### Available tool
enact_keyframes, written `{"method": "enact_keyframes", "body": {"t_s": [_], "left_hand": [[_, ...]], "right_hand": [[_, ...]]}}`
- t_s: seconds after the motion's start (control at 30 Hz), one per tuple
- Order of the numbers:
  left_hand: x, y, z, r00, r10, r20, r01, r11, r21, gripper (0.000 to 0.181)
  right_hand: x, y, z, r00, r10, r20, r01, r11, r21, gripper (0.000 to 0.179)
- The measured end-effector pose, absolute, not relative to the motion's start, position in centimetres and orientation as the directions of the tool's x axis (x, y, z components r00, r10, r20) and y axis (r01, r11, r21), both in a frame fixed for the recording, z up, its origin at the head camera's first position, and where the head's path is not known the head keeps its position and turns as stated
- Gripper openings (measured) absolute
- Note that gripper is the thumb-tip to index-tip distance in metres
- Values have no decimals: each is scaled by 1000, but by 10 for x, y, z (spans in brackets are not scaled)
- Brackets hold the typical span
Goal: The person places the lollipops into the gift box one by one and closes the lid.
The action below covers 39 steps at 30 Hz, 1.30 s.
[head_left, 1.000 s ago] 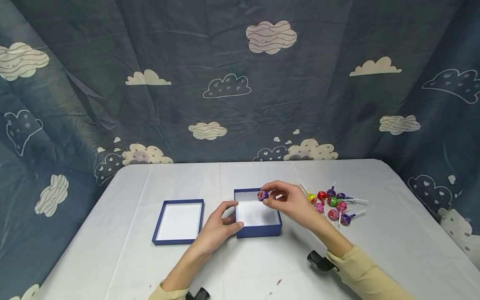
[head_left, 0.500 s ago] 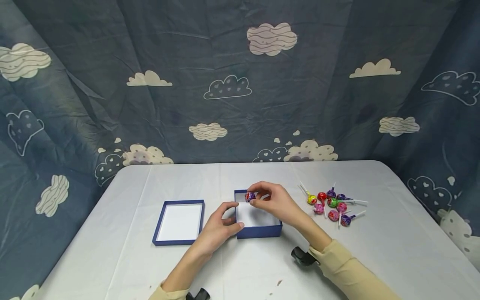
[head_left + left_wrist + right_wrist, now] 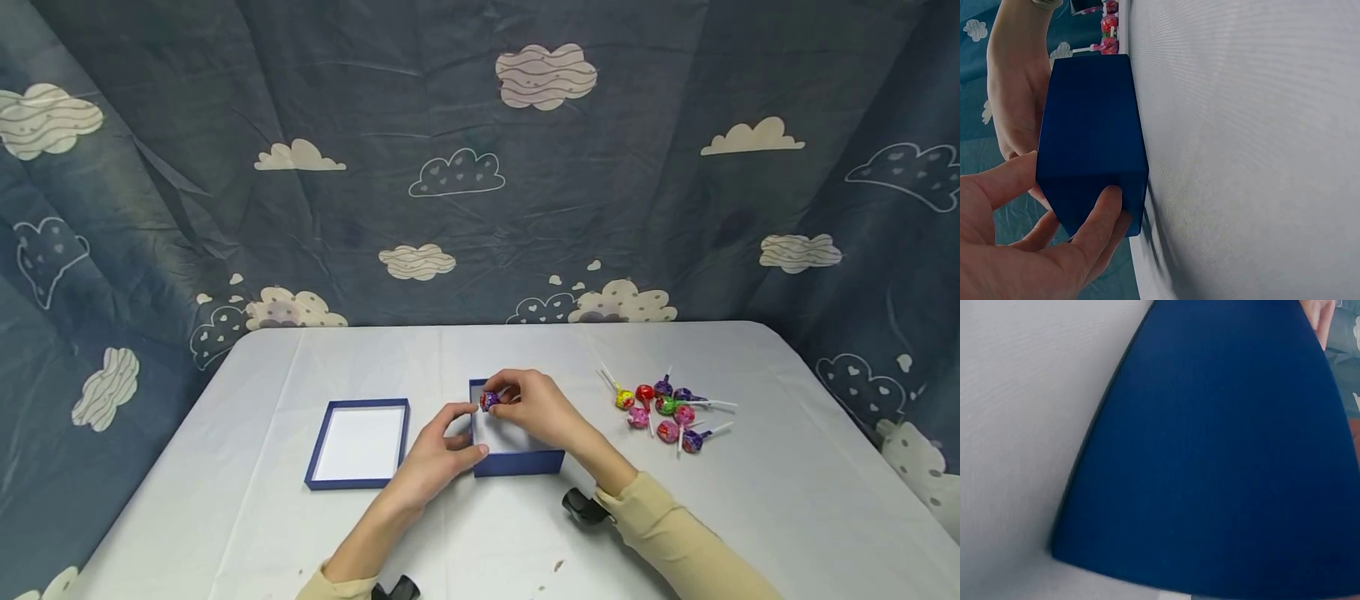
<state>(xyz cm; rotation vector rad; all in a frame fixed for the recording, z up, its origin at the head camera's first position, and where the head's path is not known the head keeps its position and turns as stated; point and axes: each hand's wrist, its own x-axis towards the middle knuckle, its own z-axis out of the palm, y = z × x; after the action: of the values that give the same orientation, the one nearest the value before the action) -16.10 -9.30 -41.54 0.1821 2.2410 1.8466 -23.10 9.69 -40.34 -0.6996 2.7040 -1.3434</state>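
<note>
A wrapped lollipop with a purple and red head is pinched between the thumb and fingertips of my right hand. It hangs over the inside of a blue box with a white interior, near the left wall. My left hand holds that box at its left side, thumb by the front corner. The left wrist view shows those fingers pressed against a blue wall. In the right wrist view the box's front wall fills most of the picture, and the lollipop is hidden.
A shallow blue lid, white inside, lies left of the box. Several wrapped lollipops in yellow, red, pink, green and purple lie loosely heaped to the right. White cloth covers the table; a dark cloud-patterned curtain hangs behind.
My right hand has carried the lollipop leftward and slightly down, from the box's right part to near its left wall. The left hand and the box have stayed put.
</note>
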Motion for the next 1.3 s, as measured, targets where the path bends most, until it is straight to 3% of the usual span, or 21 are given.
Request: {"method": "enact_keyframes", "body": {"t_s": [0.47,1.3], "left_hand": [[-161,-92,-415,-968,229,-104,-58,200,978,55],[-161,-92,-415,-966,239,-101,-54,194,979,55]], "right_hand": [[-229,84,-409,-946,-309,94,-274,612,-742,24],[-235,75,-416,-944,-327,43,-260,659,-706,15]]}}
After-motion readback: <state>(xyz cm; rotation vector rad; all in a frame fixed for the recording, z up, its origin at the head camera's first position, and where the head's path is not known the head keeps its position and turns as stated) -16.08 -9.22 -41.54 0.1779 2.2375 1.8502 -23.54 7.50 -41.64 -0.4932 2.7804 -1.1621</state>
